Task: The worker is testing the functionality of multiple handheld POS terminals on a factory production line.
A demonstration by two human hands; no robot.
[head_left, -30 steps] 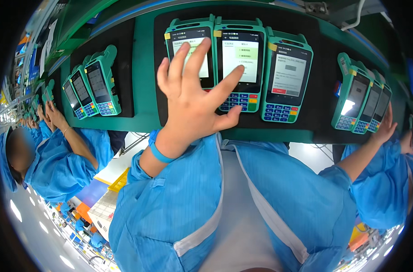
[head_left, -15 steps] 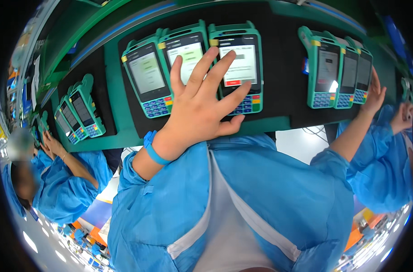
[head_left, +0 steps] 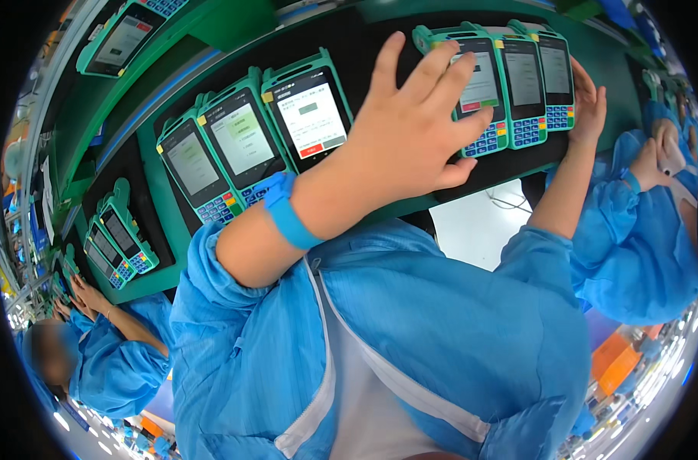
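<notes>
- My left hand [head_left: 418, 126] is spread wide, palm down, holding nothing; I cannot tell whether it touches glass.
- Under its fingertips, off to my right, lies the trio's leftmost terminal [head_left: 484, 78], long axis pointing away from me; my left is nearer.
- My right hand [head_left: 589, 109] is beside the rightmost terminal [head_left: 553, 67]; its grip is unclear.
- Far right: orange bin-like shape [head_left: 616, 362], contents blurred.

Terminals [head_left: 522, 80]: cased in smooth green plastic. Screens [head_left: 312, 115]: faced with glossy, glass-like panels. Keypads [head_left: 528, 133]: fitted with small plastic keys. Mat [head_left: 357, 57]: finished in matt black; its material cannot be told. Bench top [head_left: 151, 285]: surfaced in smooth green. Jacket [head_left: 456, 291]: made of thin, creased blue cloth, faintly sheened. Wristband [head_left: 290, 221]: finished smooth; plastic or rubber cannot be distinguished.
</notes>
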